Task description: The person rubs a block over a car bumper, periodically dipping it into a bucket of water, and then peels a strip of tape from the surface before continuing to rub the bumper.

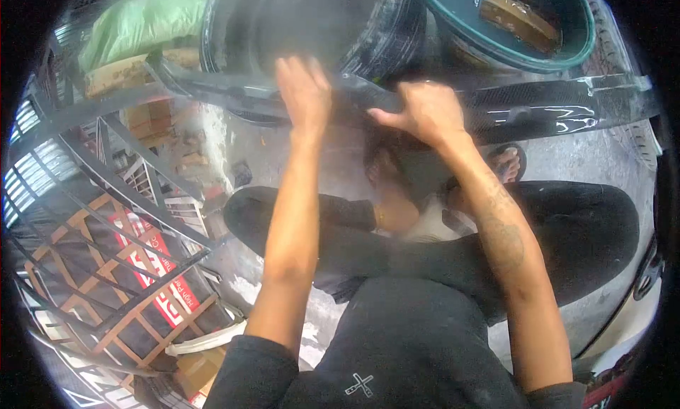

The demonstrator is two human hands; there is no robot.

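Note:
A long, glossy black panel (545,111) with a woven pattern on its right part lies across the view, in front of a large black tub (312,26). My left hand (304,90) is on the panel left of its middle, its fingers curled and blurred; whatever lies under them is hidden. Farther right, my right hand (431,111) is wrapped over the panel's upper edge, with the thumb pointing left along it. The panel's left end (170,76) is narrower and reaches toward a green bag.
A green-rimmed basin (577,55) holds water and a brown block (520,21). The green bag (145,23) sits at upper left. Black metal racks (134,196) and a red-and-white printed box (156,267) fill the left. Tires stand at right; my legs are below the panel.

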